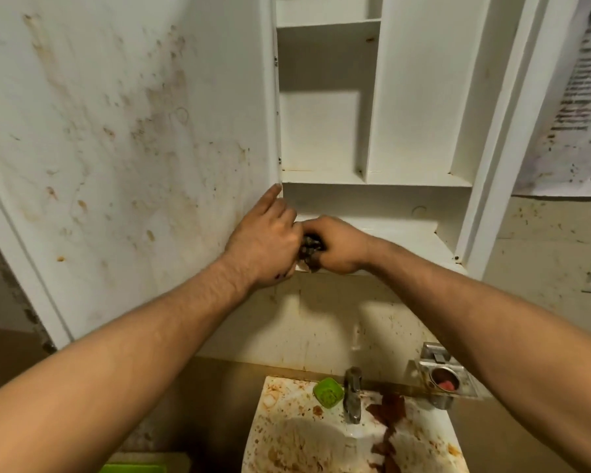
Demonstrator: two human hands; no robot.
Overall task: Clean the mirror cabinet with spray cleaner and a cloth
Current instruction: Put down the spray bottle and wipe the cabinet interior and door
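The white mirror cabinet stands open, its shelves bare. Its door is swung out to the left, and the inner face is covered in brown stains. At the front edge of the bottom shelf, my left hand and my right hand meet. Both are closed around a dark, crumpled cloth, which shows only between the fingers. My left index finger touches the door's lower corner. No spray bottle is in view.
Below is a badly stained white sink with a metal tap and a green soap dish. A metal holder is fixed to the wall on the right. A printed paper hangs at the upper right.
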